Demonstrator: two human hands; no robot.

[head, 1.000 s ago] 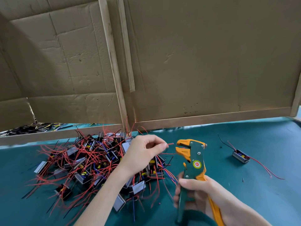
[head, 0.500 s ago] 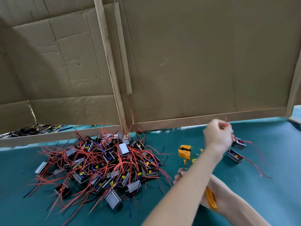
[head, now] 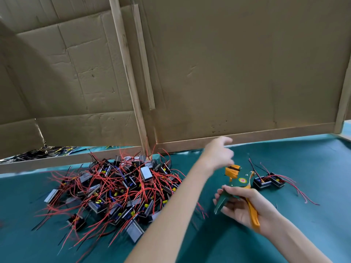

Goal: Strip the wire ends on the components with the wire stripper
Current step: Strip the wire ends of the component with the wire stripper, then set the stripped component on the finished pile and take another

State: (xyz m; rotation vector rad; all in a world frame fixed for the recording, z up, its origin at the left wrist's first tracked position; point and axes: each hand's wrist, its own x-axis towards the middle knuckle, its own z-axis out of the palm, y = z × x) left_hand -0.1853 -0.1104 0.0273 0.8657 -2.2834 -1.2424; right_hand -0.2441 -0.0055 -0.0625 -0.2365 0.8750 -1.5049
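Observation:
A heap of small components with red and black wires (head: 117, 188) lies on the green mat at the left. Two more components (head: 268, 181) sit side by side to the right, their wires trailing. My right hand (head: 245, 205) grips the handles of the green and orange wire stripper (head: 235, 179), whose orange jaws point up and away. My left hand (head: 218, 154) hovers blurred above the stripper's jaws, between the heap and the two components, holding nothing, fingers loosely extended.
A cardboard wall with wooden strips (head: 190, 73) stands along the back of the green mat (head: 303, 215). A pile of dark wire scraps (head: 43, 151) shows through the gap under the wall at the left.
My left hand carried a component from the heap to the right, set it beside the lone one, and now has drawn back leftward with nothing in it. The stripper stays in my right hand.

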